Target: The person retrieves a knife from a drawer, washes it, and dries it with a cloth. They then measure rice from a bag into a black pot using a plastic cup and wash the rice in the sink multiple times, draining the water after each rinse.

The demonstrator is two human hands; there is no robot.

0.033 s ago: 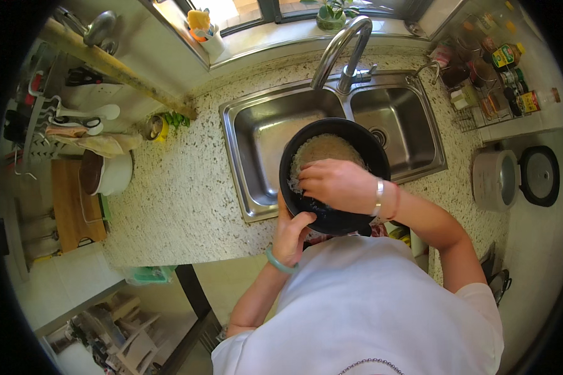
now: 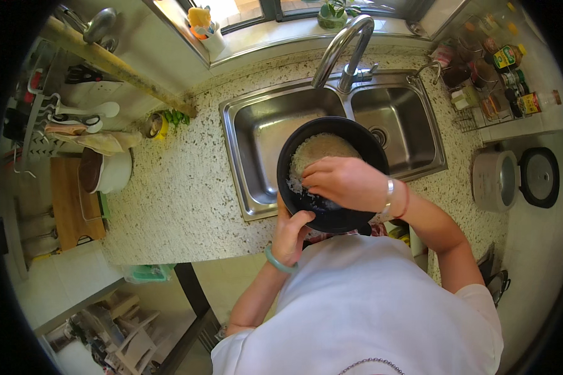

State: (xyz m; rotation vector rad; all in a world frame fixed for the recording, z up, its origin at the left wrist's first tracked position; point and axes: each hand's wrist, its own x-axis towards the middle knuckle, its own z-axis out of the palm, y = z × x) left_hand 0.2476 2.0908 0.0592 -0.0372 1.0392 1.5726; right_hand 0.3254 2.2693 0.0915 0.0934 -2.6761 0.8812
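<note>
Clearly she's mid-rinse: the left hand [image 2: 292, 234] grips the near rim of the black cooker pot [image 2: 331, 175], held over the steel double sink [image 2: 250, 134], while the right hand [image 2: 344, 182] dips curled fingers into the wet rice [image 2: 319, 150]. Draining would likely need a careful tilt.

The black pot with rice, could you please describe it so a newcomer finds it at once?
Start at the steel double sink under the window. The round black pot hangs over its front edge, gripped by the left hand, right hand inside. Only it holds white rice.
</note>
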